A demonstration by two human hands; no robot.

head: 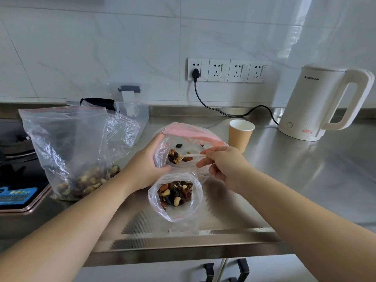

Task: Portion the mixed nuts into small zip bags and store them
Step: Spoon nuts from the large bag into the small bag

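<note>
Nuts (176, 156) half-fill both small zip bags (162, 151); big bag (67, 139) holds more.

The stove (16, 159) is cut off by the left edge. The spoon (193, 157) tip lies buried among nuts, its handle hidden under the right hand (225, 165). The kettle (317, 104) label is too small to read. 2 dark hooks (225, 269), perhaps handles, run off the bottom edge.

Clear zip bag (189, 139), pink strip; nuts (175, 193) brown, cream, black. Tan paper cup (240, 135), cream kettle (317, 104), black cord (223, 110), white marbled tiles (101, 47), grey steel counter (305, 180).
</note>
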